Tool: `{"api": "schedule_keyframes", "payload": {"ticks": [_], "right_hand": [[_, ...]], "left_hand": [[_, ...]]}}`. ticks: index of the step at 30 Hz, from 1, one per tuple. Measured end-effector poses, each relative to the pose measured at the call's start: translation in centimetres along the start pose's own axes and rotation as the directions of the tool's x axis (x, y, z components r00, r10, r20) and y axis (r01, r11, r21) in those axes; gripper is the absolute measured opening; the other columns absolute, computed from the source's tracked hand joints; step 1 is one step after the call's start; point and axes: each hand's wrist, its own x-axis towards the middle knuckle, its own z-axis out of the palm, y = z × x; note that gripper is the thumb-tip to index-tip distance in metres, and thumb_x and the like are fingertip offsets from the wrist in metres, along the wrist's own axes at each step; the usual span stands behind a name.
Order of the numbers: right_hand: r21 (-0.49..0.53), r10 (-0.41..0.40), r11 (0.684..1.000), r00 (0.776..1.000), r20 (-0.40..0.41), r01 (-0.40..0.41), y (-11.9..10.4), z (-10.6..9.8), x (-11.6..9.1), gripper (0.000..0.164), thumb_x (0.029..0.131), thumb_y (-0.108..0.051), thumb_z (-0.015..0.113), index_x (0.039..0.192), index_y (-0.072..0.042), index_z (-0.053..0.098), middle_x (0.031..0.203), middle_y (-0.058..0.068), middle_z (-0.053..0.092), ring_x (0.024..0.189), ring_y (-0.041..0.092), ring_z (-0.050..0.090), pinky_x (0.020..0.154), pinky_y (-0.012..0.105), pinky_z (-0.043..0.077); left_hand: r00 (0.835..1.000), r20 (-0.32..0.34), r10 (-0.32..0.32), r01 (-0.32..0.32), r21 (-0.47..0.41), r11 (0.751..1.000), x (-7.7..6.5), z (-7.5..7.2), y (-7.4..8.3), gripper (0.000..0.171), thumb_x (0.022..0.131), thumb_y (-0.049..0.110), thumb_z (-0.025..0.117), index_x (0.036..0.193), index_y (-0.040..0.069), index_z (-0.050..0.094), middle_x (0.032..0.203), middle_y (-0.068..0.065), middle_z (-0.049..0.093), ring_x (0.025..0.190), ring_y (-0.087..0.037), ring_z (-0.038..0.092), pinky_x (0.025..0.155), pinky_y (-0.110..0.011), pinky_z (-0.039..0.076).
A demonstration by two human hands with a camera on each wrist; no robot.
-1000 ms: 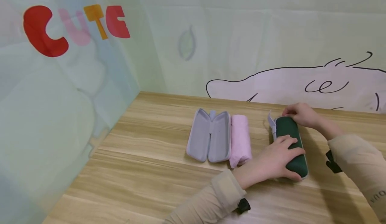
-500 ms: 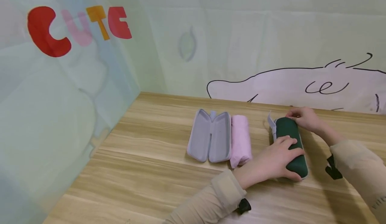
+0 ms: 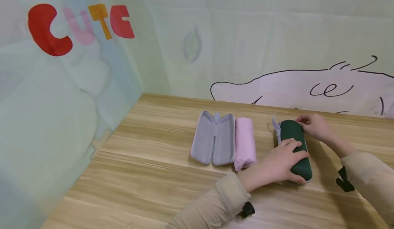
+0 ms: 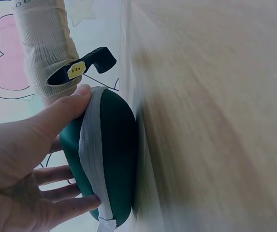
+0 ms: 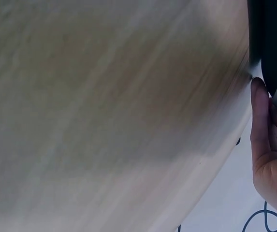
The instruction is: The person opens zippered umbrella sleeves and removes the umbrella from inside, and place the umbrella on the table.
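Observation:
A long dark green zip-up case (image 3: 290,130) lies on the table, a pale grey strap (image 3: 276,126) sticking up at its far left end. My left hand (image 3: 278,162) grips the near half from above, fingers over the top and thumb at the near end. In the left wrist view a grey zipper band (image 4: 94,145) runs round the case, its two edges together along this side. At the far right corner, my right hand (image 3: 315,124) pinches at the zipper between thumb and fingers; the pull itself is hidden by the fingertips.
Left of my hands a second case (image 3: 224,140) lies spread open, with a grey lining. Against its right side rests a rolled pink bundle (image 3: 245,141). The wooden table (image 3: 147,188) meets printed cloth walls (image 3: 234,44) at the back and left.
My right hand has slid round the far end of the green case to its right corner, coming slightly nearer. The left hand keeps its grip in place.

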Motion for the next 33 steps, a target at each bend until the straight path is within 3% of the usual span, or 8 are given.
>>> {"api": "schedule_keyframes", "payload": {"ticks": [4, 8, 16, 26, 33], "right_hand": [[0.003, 0.002, 1.000, 1.000, -0.014, -0.002, -0.3, 0.1, -0.1, 0.017, 0.088, -0.001, 0.051, 0.093, 0.006, 0.067, 0.087, 0.023, 0.067, 0.076, 0.031, 0.059, 0.061, 0.030, 0.043], [-0.001, 0.003, 1.000, 0.999, -0.049, -0.003, -0.5, 0.3, -0.4, 0.018, 0.087, 0.000, 0.050, 0.091, 0.006, 0.067, 0.084, 0.021, 0.067, 0.070, 0.022, 0.054, 0.057, 0.027, 0.039], [0.002, 0.018, 1.000, 0.996, -0.089, -0.018, -0.8, 0.5, -1.0, 0.018, 0.088, -0.002, 0.051, 0.090, 0.010, 0.066, 0.076, 0.019, 0.065, 0.063, 0.018, 0.051, 0.054, 0.026, 0.038], [-0.021, 0.047, 0.999, 0.992, -0.118, -0.049, -1.0, 0.6, -1.4, 0.019, 0.088, -0.002, 0.051, 0.091, 0.011, 0.065, 0.075, 0.021, 0.063, 0.063, 0.022, 0.052, 0.054, 0.027, 0.038], [-0.032, 0.057, 0.998, 0.992, -0.116, -0.061, -0.6, 0.7, -1.8, 0.020, 0.089, -0.003, 0.051, 0.092, 0.010, 0.065, 0.073, 0.017, 0.062, 0.060, 0.019, 0.049, 0.053, 0.027, 0.037]], "left_hand": [[1.000, -0.008, -0.003, 0.003, -0.011, 1.000, 0.0, 0.1, -0.2, 0.069, 0.080, 0.063, 0.064, 0.139, 0.034, 0.046, 0.152, 0.004, 0.035, 0.144, -0.014, 0.027, 0.114, -0.021, 0.030], [1.000, -0.013, 0.001, -0.002, -0.017, 1.000, 0.1, 0.2, -0.2, 0.068, 0.080, 0.063, 0.064, 0.139, 0.034, 0.046, 0.152, 0.004, 0.036, 0.144, -0.014, 0.027, 0.114, -0.021, 0.030], [1.000, -0.009, -0.003, 0.003, -0.025, 1.000, 0.1, 0.0, -0.2, 0.068, 0.080, 0.062, 0.065, 0.139, 0.034, 0.047, 0.152, 0.004, 0.036, 0.144, -0.014, 0.028, 0.113, -0.021, 0.031], [1.000, -0.017, 0.005, -0.005, -0.029, 1.000, 0.1, 0.0, -0.1, 0.067, 0.080, 0.061, 0.065, 0.139, 0.034, 0.047, 0.151, 0.004, 0.036, 0.144, -0.014, 0.028, 0.113, -0.020, 0.030], [1.000, 0.004, 0.011, -0.011, -0.020, 1.000, 0.3, -0.2, 0.4, 0.064, 0.086, 0.062, 0.058, 0.141, 0.032, 0.046, 0.154, 0.003, 0.033, 0.146, -0.016, 0.025, 0.115, -0.021, 0.027]]}}
